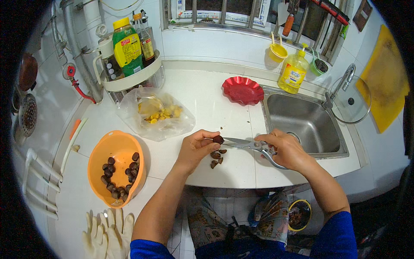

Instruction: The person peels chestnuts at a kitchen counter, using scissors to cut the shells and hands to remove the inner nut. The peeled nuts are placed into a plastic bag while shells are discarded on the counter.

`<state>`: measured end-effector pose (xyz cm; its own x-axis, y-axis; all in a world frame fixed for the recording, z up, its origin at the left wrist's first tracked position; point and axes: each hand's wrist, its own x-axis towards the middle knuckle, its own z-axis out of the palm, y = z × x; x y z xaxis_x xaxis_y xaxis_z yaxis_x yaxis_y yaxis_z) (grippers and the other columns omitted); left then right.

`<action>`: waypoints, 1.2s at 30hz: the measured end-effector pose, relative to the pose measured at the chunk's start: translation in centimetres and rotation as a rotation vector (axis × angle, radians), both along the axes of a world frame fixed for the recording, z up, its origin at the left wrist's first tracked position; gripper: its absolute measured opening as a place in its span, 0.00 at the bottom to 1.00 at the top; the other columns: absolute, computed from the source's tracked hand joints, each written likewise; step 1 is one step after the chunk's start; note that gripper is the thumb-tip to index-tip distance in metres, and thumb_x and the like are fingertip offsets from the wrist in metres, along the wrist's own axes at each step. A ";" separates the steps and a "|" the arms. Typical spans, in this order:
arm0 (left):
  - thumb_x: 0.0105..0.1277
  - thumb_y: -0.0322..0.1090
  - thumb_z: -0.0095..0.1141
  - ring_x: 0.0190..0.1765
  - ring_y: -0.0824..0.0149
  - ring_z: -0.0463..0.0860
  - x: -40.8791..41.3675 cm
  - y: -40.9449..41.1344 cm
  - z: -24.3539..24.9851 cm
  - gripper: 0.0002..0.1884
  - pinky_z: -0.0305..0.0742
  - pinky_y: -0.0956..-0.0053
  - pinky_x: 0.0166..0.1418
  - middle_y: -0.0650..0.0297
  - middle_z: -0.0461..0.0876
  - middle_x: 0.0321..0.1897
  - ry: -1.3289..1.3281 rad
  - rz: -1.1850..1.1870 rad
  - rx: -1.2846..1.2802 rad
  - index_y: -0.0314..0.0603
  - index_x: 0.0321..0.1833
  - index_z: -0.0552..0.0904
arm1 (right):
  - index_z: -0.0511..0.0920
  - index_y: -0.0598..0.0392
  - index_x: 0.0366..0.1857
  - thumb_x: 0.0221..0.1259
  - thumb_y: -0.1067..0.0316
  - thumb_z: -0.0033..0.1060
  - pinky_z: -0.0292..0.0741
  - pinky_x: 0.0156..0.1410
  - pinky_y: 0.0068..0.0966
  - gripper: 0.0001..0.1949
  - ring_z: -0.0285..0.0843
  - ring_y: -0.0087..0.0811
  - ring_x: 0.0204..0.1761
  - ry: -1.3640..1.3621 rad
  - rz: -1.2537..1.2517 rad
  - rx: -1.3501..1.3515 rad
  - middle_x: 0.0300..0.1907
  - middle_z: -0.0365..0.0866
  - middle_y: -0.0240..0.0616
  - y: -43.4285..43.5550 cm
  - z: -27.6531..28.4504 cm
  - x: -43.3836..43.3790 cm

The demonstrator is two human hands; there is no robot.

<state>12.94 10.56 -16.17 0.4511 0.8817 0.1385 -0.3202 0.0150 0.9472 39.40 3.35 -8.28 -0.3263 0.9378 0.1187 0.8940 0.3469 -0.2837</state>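
Between the thumb and fingers of my left hand (198, 147) is a dark brown chestnut (218, 139). My right hand (284, 147) grips the handles of metal kitchen scissors (241, 143), whose parted blades meet the chestnut's right side. Several pieces of brown shell (215, 155) lie on the white tiled counter just below. An orange plastic basket (93, 162) with several more chestnuts (111, 186) stands to the left. Behind my left hand, a clear plastic bag (174, 128) holds small yellow pieces (163, 113), too unclear to name.
A red fluted plate (242, 91) sits beside the steel sink (304, 123), with a yellow dish soap bottle (293, 73) behind. Pale rubber gloves (111, 233) lie front left. A corner rack (136, 79) holds bottles. A yellow-rimmed bin (299, 215) stands below the counter.
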 end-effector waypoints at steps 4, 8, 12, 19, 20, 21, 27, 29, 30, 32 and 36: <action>0.58 0.19 0.61 0.49 0.70 0.81 0.0 0.0 -0.1 0.15 0.77 0.76 0.55 0.59 0.82 0.45 0.010 0.015 -0.014 0.35 0.49 0.80 | 0.77 0.41 0.52 0.36 0.80 0.62 0.75 0.38 0.38 0.30 0.79 0.43 0.37 -0.022 0.026 0.007 0.33 0.76 0.38 0.1 -0.3 0.2; 0.58 0.19 0.61 0.46 0.70 0.81 -0.1 0.1 -0.3 0.15 0.77 0.76 0.54 0.59 0.83 0.43 0.012 0.018 0.006 0.35 0.49 0.81 | 0.77 0.43 0.51 0.38 0.77 0.63 0.76 0.38 0.39 0.28 0.79 0.44 0.35 -0.077 0.089 0.019 0.33 0.77 0.40 0.4 -0.4 0.3; 0.59 0.19 0.61 0.45 0.71 0.81 -0.3 0.1 -0.3 0.14 0.78 0.76 0.53 0.59 0.83 0.43 0.037 0.019 -0.002 0.35 0.49 0.81 | 0.77 0.46 0.50 0.38 0.75 0.63 0.76 0.36 0.41 0.26 0.79 0.46 0.33 -0.153 0.134 0.078 0.31 0.78 0.42 0.4 0.3 0.2; 0.60 0.20 0.60 0.43 0.72 0.81 -0.2 0.1 -0.7 0.12 0.77 0.77 0.51 0.59 0.83 0.41 0.040 0.000 -0.001 0.34 0.47 0.82 | 0.78 0.50 0.45 0.40 0.70 0.61 0.75 0.31 0.40 0.21 0.81 0.44 0.29 -0.316 0.206 0.102 0.26 0.79 0.39 0.3 1.1 -0.1; 0.60 0.20 0.60 0.43 0.72 0.81 -0.2 0.1 -0.5 0.12 0.77 0.77 0.51 0.60 0.83 0.41 0.056 -0.011 -0.015 0.34 0.47 0.82 | 0.78 0.50 0.45 0.40 0.70 0.61 0.75 0.31 0.41 0.20 0.81 0.43 0.29 -0.337 0.207 0.099 0.26 0.79 0.40 0.3 1.1 0.0; 0.60 0.19 0.60 0.43 0.71 0.81 -0.1 -0.1 -0.2 0.12 0.77 0.77 0.51 0.60 0.83 0.41 0.072 -0.022 -0.030 0.34 0.47 0.82 | 0.78 0.51 0.44 0.40 0.70 0.61 0.75 0.31 0.41 0.19 0.81 0.43 0.29 -0.357 0.208 0.096 0.26 0.79 0.40 0.3 1.2 0.0; 0.60 0.19 0.59 0.45 0.70 0.81 -0.1 0.0 0.0 0.12 0.76 0.77 0.50 0.60 0.83 0.41 0.080 -0.036 -0.060 0.34 0.47 0.81 | 0.78 0.50 0.44 0.42 0.67 0.62 0.76 0.31 0.41 0.19 0.81 0.44 0.29 -0.322 0.243 0.125 0.26 0.80 0.40 0.2 1.0 0.5; 0.64 0.23 0.57 0.48 0.68 0.81 -0.4 0.2 -0.4 0.12 0.78 0.73 0.53 0.57 0.82 0.44 0.062 -0.036 -0.019 0.30 0.50 0.79 | 0.79 0.49 0.45 0.46 0.64 0.64 0.76 0.32 0.41 0.18 0.82 0.45 0.30 -0.259 0.227 0.105 0.27 0.81 0.42 0.3 0.9 0.3; 0.65 0.25 0.57 0.48 0.68 0.81 -0.6 0.5 -0.9 0.12 0.77 0.74 0.54 0.57 0.82 0.45 -0.022 -0.054 -0.016 0.31 0.51 0.79 | 0.79 0.48 0.46 0.48 0.61 0.65 0.76 0.33 0.41 0.18 0.82 0.45 0.31 -0.163 0.211 0.054 0.28 0.82 0.43 0.5 0.6 0.4; 0.66 0.28 0.56 0.49 0.68 0.81 -1.0 0.9 -1.2 0.13 0.76 0.76 0.55 0.57 0.82 0.46 -0.191 -0.089 -0.009 0.32 0.52 0.78 | 0.81 0.46 0.46 0.51 0.55 0.67 0.77 0.35 0.42 0.18 0.82 0.46 0.32 0.031 0.179 -0.045 0.30 0.84 0.44 1.1 0.1 0.9; 0.68 0.30 0.55 0.48 0.68 0.81 -1.6 1.6 -1.9 0.16 0.76 0.78 0.57 0.54 0.81 0.49 -0.412 -0.071 -0.147 0.33 0.57 0.75 | 0.78 0.49 0.46 0.51 0.53 0.69 0.76 0.38 0.42 0.20 0.82 0.49 0.34 -0.062 -0.082 -0.015 0.33 0.84 0.46 1.7 -1.9 2.1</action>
